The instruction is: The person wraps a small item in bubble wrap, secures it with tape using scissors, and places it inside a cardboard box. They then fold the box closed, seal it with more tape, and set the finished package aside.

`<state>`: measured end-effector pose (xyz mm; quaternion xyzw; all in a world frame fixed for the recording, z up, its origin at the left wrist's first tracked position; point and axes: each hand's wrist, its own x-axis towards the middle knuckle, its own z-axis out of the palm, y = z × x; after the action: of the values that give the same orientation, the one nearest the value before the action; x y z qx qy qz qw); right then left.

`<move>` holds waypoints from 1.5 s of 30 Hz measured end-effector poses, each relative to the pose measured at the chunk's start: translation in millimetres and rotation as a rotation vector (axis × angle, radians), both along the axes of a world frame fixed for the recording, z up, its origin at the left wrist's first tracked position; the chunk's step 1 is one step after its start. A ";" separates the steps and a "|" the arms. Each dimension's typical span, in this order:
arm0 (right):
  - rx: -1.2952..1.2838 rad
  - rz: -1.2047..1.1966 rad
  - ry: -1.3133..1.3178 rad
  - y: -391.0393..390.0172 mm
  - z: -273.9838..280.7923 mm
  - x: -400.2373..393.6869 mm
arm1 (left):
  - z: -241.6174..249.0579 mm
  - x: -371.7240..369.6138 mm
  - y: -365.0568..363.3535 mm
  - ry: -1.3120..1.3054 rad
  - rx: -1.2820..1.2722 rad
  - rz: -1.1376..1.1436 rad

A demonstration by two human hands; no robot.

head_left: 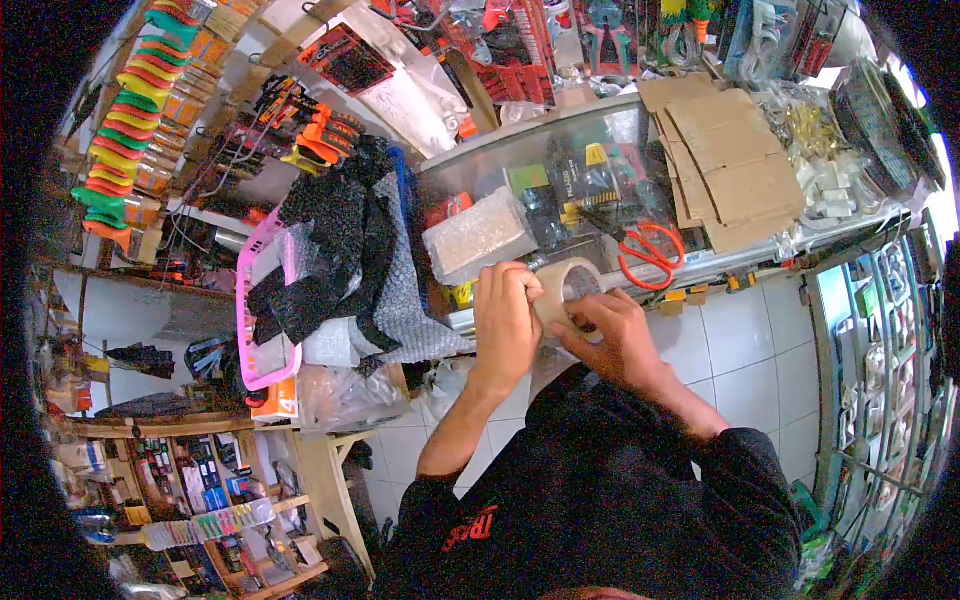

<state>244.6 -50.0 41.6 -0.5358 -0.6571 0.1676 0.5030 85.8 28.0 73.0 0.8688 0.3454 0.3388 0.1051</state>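
A wide roll of clear-tan packing tape (551,287) is up in front of my body, by the front edge of the glass counter. My right hand (618,338) grips the roll from the right, some fingers reaching into its core. On the roll's left side, my left hand (503,318) is closed with curled fingers against the tape; whether it pinches the loose end is hidden. Just beyond my left hand, a bubble-wrapped package (482,236) lies on the glass. Scissors with red-orange handles (652,256) rest on the counter to the right of the tape.
Flat cardboard pieces (735,165) lie on the glass counter (450,172) at the right. A pink basket (246,310) with black plastic and bubble wrap (415,300) stands left. Packaged tools hang behind. Shelves (880,350) line the right side, above white floor tiles (740,335).
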 end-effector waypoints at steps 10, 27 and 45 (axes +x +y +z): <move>-0.222 -0.182 0.046 7.1 3.6 -14.5 | 3.8 1.3 13.1 0.081 -0.093 -0.018; -0.334 -0.242 -0.085 12.4 -0.6 -14.3 | -7.9 4.7 7.6 0.084 -0.025 0.013; -0.119 -0.195 -0.275 57.1 3.9 41.0 | 12.0 -4.2 29.9 -0.122 0.009 0.040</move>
<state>285.6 7.1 45.4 -0.6436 -0.6534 0.0817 0.3900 81.7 57.9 85.1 0.8399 0.3540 0.3949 0.1151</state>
